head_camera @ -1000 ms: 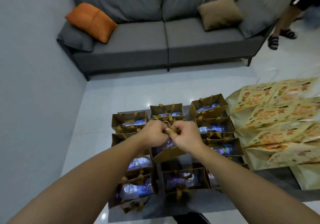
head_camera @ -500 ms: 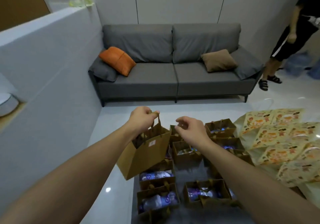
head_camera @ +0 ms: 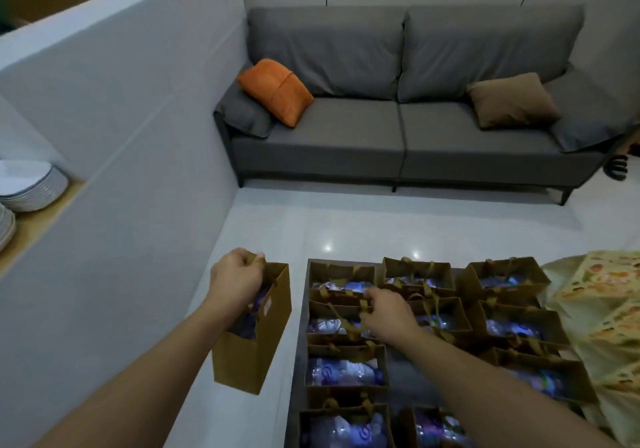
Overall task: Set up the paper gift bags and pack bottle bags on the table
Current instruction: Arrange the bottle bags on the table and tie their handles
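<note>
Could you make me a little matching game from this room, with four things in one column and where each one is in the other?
Things:
1. orange cushion
2. brown cushion
3. lifted brown paper bag
4. stack of plates

Places:
A. hanging from the left hand, beside the table
B. far left, on a wooden ledge
C. left end of the grey sofa
D. right end of the sofa

Pairs: 1-C, 2-D, 3-A, 4-B

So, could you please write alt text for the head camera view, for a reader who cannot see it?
A person's left hand holds a brown paper gift bag by its handle beside a dark table, while the right hand grips a handle among rows of packed bags. A grey sofa stands behind.
</note>
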`<state>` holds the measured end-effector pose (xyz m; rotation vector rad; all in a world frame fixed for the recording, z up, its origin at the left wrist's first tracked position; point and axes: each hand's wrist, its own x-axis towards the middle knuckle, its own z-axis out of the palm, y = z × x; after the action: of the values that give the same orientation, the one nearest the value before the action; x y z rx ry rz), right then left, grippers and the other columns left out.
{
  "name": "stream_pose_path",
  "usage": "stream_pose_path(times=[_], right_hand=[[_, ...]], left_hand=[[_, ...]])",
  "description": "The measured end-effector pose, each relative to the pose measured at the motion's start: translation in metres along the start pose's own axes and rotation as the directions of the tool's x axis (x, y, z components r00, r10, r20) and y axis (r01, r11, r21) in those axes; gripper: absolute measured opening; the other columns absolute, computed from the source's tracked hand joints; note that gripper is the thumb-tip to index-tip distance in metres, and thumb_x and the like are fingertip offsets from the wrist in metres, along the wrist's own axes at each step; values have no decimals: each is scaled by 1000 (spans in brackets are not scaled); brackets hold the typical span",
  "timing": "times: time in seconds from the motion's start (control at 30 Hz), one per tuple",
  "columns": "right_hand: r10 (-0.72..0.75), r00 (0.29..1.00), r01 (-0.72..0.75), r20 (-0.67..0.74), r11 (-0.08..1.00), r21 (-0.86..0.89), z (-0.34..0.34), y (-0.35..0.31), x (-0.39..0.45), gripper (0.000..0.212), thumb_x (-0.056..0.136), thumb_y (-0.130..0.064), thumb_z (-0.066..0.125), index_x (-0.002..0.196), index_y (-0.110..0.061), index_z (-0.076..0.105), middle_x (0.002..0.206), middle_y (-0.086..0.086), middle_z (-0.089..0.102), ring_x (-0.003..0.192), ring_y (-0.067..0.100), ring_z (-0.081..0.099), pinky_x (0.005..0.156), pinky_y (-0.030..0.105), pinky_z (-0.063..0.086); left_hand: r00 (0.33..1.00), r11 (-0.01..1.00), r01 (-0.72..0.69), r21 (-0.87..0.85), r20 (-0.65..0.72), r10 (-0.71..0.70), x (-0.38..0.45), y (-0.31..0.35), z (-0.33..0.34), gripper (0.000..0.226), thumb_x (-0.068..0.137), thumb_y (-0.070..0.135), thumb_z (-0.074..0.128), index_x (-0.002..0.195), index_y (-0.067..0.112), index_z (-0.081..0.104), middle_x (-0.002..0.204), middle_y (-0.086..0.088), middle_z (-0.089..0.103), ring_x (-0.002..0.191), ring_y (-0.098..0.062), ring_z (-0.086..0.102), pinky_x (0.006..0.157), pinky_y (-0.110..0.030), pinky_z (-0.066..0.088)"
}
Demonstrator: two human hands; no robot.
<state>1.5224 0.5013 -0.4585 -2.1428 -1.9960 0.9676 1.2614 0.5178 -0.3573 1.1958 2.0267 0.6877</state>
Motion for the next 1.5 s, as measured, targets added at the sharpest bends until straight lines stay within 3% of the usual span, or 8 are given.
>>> stream_pose_path(times=[0.2,0.47,0.67,0.87,1.1,1.23,1.4,1.5], right_hand=[[-26,996,35,88,994,-107,43,14,91,32,92,-26,64,122,-20,60,115,3,58,107,23,57,82,33,51],[-2,951,130,308,908,-397,91,22,189,65,90,-32,67,146,-18,37,156,4,29,130,35,47,99,46,48],[142,921,76,364,849,-523,108,26,222,65,87,-18,66,145,-15,37,140,10,49,124,35,53,94,47,49],[16,974,104,227,856,-507,98,31,201,9,95,-12,60,100,-13,67,103,7,67,101,27,64,74,34,49],[51,995,-61,88,992,107,37,-8,173,17,90,-16,57,74,-14,62,66,-1,56,68,20,55,55,30,36],[73,997,-76,24,987,138,-17,-34,151,18,85,-24,62,75,-9,64,71,6,63,71,23,59,58,33,44],[-14,988,27,-152,997,78,-99,-74,104,28,76,-4,60,58,-17,44,59,2,44,61,20,44,49,28,29],[9,954,17,-301,996,85,-137,-90,81,25,80,-6,59,58,-14,50,58,5,49,63,24,51,53,35,45]], left_hand=[[986,987,160,19,-51,-158,48,-31,39,24,105,34,49,95,17,62,84,-6,65,76,-20,63,61,-29,45],[961,958,277,76,-49,-274,88,-87,93,22,104,37,49,101,21,64,90,0,67,84,-18,65,76,-36,53],[957,952,290,92,-46,-287,95,-108,108,23,105,35,48,100,20,64,89,2,66,84,-16,64,71,-31,48],[959,950,284,132,-39,-282,103,-97,100,21,104,33,49,97,20,64,88,1,65,83,-15,61,69,-30,46],[981,975,193,113,-31,-190,100,-61,77,22,105,31,48,105,16,64,93,-1,64,79,-15,58,73,-30,43],[996,993,92,79,-16,-91,104,-37,54,21,105,31,49,101,17,65,88,1,62,81,-16,57,75,-33,44],[996,993,-84,88,15,83,103,12,25,21,105,31,49,100,17,64,86,3,60,81,-16,56,75,-34,43],[980,976,-196,97,25,195,96,41,14,20,105,31,51,107,16,65,93,-1,63,80,-15,56,75,-30,43]])
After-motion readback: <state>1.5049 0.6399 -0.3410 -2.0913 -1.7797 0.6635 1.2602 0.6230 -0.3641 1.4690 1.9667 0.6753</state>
